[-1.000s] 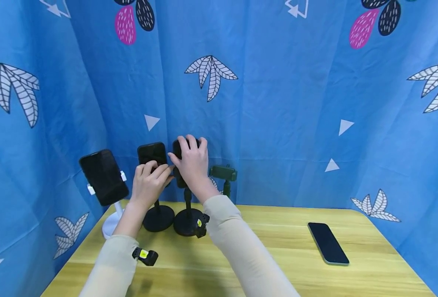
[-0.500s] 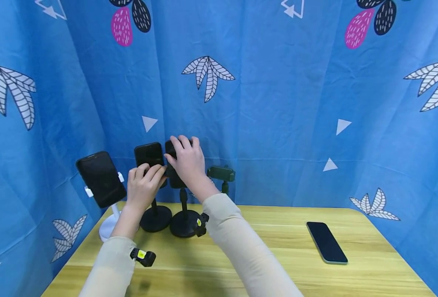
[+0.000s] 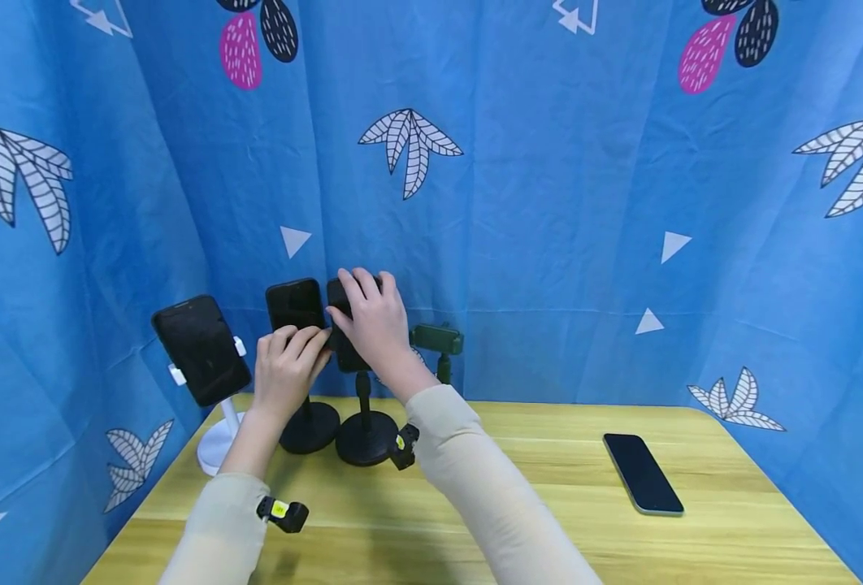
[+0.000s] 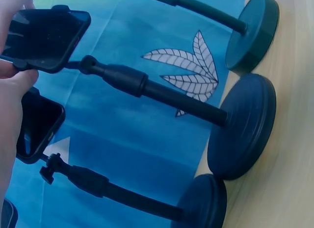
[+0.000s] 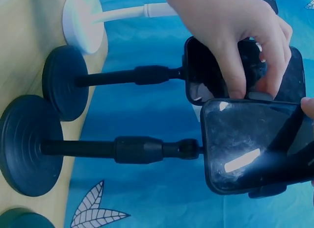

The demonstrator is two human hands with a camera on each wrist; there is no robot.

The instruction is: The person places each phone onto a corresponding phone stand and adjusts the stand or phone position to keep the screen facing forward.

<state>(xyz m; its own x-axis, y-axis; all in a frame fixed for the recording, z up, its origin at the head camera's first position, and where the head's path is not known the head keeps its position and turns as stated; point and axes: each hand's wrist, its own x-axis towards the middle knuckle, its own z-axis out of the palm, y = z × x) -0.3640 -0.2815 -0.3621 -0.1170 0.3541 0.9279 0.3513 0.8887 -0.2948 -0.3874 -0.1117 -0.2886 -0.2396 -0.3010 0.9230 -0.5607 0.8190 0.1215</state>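
A black smartphone [image 5: 250, 139] sits in the clamp of a black phone stand [image 3: 366, 437], the third stand from the left. My right hand [image 3: 376, 325] reaches over it and grips its upper end, fingers over the top edge and thumb at the left side. My left hand [image 3: 284, 370] pinches the clamp arm [image 5: 260, 96] on the phone's left edge, between thumb and fingers. Behind the left hand, a second smartphone [image 3: 296, 302] stands in another black stand [image 3: 310, 426] and is partly covered by that hand.
Far left, a white stand [image 3: 217, 445] holds a tilted smartphone [image 3: 201, 349]. Right of my right hand stands a dark green phone stand [image 3: 437, 340] with no phone in it. Another smartphone [image 3: 643, 474] lies flat on the wooden table [image 3: 534, 455]. A blue patterned curtain [image 3: 548, 203] hangs behind.
The gripped phone has shifted slightly left and stands straighter, both hands moving with it. Over the last half second the hands hardly move.
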